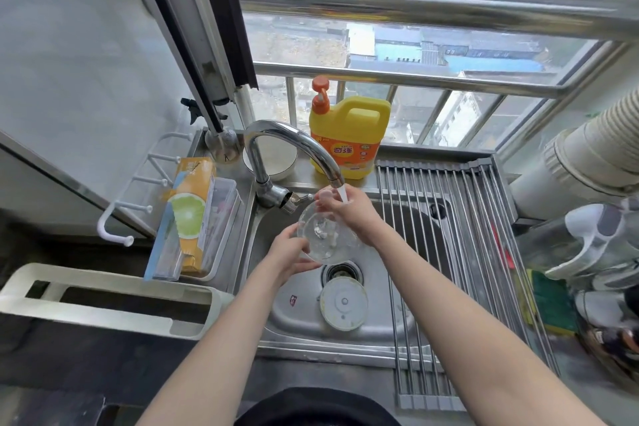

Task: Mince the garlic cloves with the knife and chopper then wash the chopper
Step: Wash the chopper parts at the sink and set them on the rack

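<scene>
A yellow detergent jug (pixel 349 135) with an orange pump, clear chopper bowl (pixel 323 235), white lid (pixel 343 303).

Sink (pixel 297 318): brushed steel, dull sheen. Tap (pixel 287 138): polished chrome. Bowl (pixel 323 235): clear glossy plastic, wet. Lid (pixel 343 303): white matt plastic. Bottle (pixel 349 135): glossy yellow plastic.

Bare forearms, no sleeves; left hand (pixel 288 252), right hand (pixel 349 209) ungloved.

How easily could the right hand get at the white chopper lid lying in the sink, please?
Probably easily: the lid lies uncovered on the sink floor, nearer than the drain. But the right hand first must let go of the clear chopper bowl.
</scene>
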The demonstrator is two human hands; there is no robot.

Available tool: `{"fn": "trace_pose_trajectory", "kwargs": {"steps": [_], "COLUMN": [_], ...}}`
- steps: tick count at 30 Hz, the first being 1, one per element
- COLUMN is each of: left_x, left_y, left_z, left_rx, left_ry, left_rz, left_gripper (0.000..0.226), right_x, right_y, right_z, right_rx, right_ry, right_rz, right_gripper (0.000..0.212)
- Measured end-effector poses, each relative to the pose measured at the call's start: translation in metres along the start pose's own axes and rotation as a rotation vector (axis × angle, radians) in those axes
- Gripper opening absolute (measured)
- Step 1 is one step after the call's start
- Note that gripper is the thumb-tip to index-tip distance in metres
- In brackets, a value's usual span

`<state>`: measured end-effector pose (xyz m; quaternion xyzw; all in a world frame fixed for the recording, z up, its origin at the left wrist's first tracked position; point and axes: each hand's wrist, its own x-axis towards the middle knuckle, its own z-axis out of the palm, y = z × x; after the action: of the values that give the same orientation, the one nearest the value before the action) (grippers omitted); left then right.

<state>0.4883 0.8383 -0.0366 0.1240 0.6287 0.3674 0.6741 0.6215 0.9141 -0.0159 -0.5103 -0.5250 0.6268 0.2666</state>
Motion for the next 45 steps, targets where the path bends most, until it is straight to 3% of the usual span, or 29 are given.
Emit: {"fn": "trace_pose_trajectory", "kwargs": {"steps": [9, 11, 15, 18, 20, 25, 30, 35, 39, 43, 45], "left_x": [0.004, 0.005, 0.007, 0.011, 0.012, 0.014, 0.014, 0.015, 0.014, 0.014, 0.014], "left_y": [-0.002, -0.002, -0.003, -0.004, -0.005, -0.005, -0.004, -0.006, -0.007, -0.007, -0.008], "left_z": [0.003, 0.003, 0.004, 0.003, 0.002, 0.002, 0.003, 0.005, 0.005, 0.004, 0.005], "left_rx": [0.003, -0.011, -0.029, -0.026, -0.015, -0.012, -0.013, 0.016, 0.041, 0.047, 0.042], "left_ry": [-0.012, -0.014, -0.005, -0.002, 0.000, 0.014, 0.012, 0.014, 0.014, 0.005, 0.001], "left_rz": [-0.022, -0.020, -0.009, -0.001, -0.003, -0.007, -0.017, -0.029, -0.038, -0.050, -0.050], "left_gripper": [0.054, 0.054, 0.054, 0.057, 0.059, 0.062, 0.061, 0.064, 0.063, 0.060, 0.061], "right_x": [0.006, 0.007, 0.003, -0.003, -0.008, -0.008, -0.006, -0.011, -0.014, -0.018, -0.017], "right_y": [-0.007, -0.008, -0.009, -0.011, -0.015, -0.014, -0.004, -0.010, -0.014, -0.024, -0.024], "right_z": [0.007, 0.007, 0.004, -0.002, -0.003, -0.004, -0.004, 0.008, 0.007, 0.007, 0.009], "right_rx": [-0.330, -0.301, 0.016, 0.012, 0.035, 0.096, -0.356, -0.750, -0.781, -1.115, -1.119], "right_ry": [0.105, 0.076, -0.067, -0.123, -0.069, 0.088, 0.246, 0.065, 0.200, 0.080, 0.018], "right_rz": [-0.074, -0.028, 0.036, -0.011, -0.018, -0.032, -0.201, -0.247, -0.260, -0.396, -0.378], "right_gripper": [0.030, 0.027, 0.026, 0.013, 0.003, 0.006, 0.007, 0.021, 0.038, 0.021, 0.022]}}
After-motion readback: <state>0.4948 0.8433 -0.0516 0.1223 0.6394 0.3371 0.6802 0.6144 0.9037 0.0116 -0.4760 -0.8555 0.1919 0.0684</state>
